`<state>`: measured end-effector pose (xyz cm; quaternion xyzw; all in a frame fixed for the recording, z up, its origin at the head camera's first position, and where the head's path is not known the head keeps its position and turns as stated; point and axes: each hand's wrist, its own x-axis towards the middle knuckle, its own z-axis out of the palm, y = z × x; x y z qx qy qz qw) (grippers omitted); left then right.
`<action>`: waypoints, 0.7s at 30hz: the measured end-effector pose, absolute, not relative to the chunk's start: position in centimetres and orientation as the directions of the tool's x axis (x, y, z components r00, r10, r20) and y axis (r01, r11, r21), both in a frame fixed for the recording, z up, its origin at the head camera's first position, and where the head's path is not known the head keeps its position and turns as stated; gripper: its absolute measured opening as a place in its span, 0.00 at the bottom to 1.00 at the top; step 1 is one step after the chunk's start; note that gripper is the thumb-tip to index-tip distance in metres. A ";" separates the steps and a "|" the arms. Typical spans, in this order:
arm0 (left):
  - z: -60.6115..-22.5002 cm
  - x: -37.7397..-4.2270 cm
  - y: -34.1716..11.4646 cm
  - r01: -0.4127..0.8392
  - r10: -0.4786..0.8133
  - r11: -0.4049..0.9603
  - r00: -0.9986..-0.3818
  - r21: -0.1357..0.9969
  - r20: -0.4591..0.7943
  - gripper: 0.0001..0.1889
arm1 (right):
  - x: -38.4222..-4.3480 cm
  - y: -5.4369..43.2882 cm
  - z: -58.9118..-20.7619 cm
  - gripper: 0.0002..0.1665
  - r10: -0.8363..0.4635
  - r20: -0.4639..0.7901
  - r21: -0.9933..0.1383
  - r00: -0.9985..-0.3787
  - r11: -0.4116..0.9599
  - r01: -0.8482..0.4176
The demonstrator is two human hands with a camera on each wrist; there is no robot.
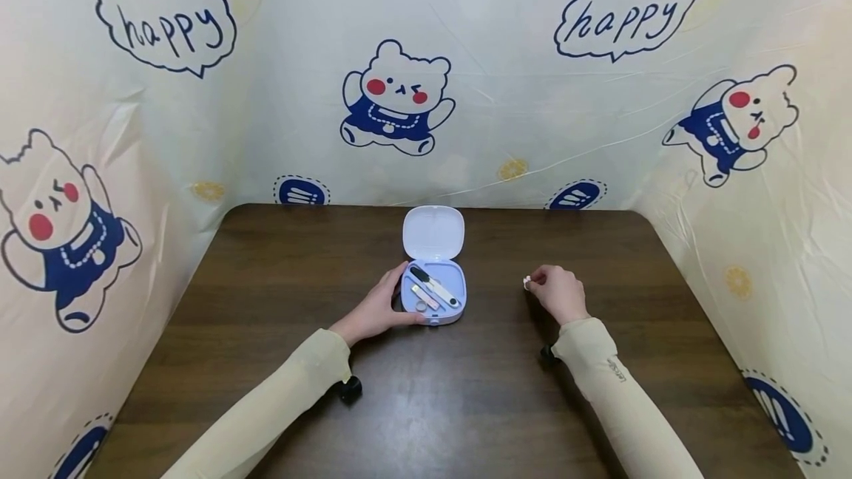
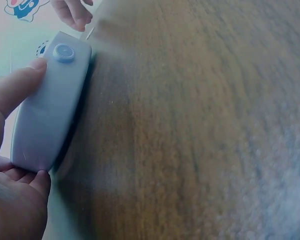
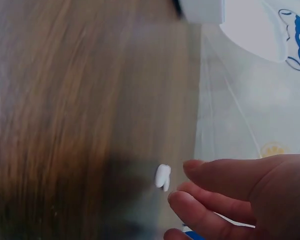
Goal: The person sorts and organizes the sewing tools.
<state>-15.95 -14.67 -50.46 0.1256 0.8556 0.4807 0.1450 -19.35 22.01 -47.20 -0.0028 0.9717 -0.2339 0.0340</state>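
My left hand [image 1: 376, 309] grips a light blue plastic case [image 1: 459, 316] by its left side, thumb along the front near a round button [image 2: 64, 52]. Its white lid [image 1: 433, 232] stands open behind. Inside lie a slim white tool [image 1: 439, 290] with a dark end, a small pale pinkish piece [image 1: 426, 297] and a little round greyish item [image 1: 421, 306]. To the right, my right hand [image 1: 560, 294] is low over the table, beside a small white two-part piece [image 3: 163, 176]. In the right wrist view, a gap shows between thumb and forefinger, and the piece sits just beyond the fingertips.
The dark brown wooden table [image 1: 426, 405] carries the case near its back edge. A pale printed cloth [image 1: 492, 117] with cartoon bears hangs at the back and both sides. Dark wrist devices [image 1: 350, 389] show under both sleeves.
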 end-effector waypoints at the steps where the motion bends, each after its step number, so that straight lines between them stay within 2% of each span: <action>1: -50.5 -16.0 -14.7 0.077 0.355 0.505 -0.926 0.859 -0.126 0.63 | -19.5 22.1 -47.3 0.10 -0.019 -0.079 -0.452 -0.997 0.892 0.019; 8: -50.5 -16.0 -14.8 0.078 0.360 0.511 -0.924 0.856 -0.131 0.63 | -20.2 22.4 -47.8 0.11 -0.004 -0.126 -0.420 -0.992 0.906 0.050; 21: -50.6 -16.1 -14.9 0.083 0.364 0.510 -0.923 0.856 -0.127 0.62 | -20.5 22.2 -48.2 0.11 -0.030 -0.092 -0.381 -0.995 0.925 0.007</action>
